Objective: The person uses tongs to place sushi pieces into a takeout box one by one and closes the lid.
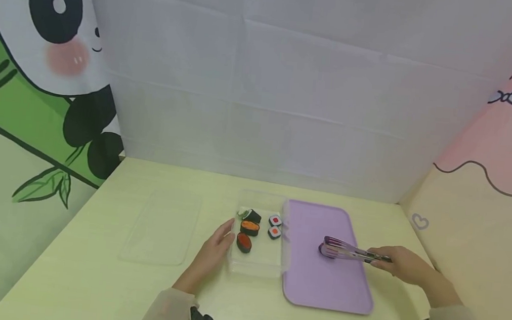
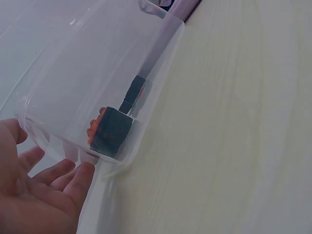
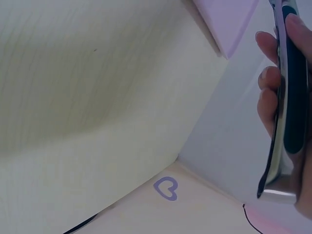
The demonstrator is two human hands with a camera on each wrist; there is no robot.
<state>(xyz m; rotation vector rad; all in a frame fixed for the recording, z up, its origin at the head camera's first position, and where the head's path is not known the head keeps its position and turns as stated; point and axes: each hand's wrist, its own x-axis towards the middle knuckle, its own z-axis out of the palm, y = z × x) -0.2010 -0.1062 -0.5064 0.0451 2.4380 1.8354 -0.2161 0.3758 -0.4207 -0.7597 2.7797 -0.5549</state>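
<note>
A clear plastic box (image 1: 258,267) stands mid-table with several sushi pieces inside. On its left side are a dark-wrapped roll with a green end (image 1: 252,215), an orange-topped sushi (image 1: 250,227) and a red-topped sushi (image 1: 244,242); two small rolls (image 1: 275,226) sit by the right wall. My left hand (image 1: 215,250) rests against the box's left wall, fingertips (image 2: 84,178) on the outside, low down. With my right hand (image 1: 404,264) I grip metal tongs (image 1: 353,251) by their dark handles. The tongs' head lies over a small dark piece (image 1: 321,248) on the purple tray, mostly hidden beneath it.
The purple tray (image 1: 326,293) stands right beside the box, whose right edge overlaps it in the head view. To the left lies a flat transparent lid (image 1: 160,228). A pale wall (image 1: 261,104) closes off the back, and printed panels flank both sides.
</note>
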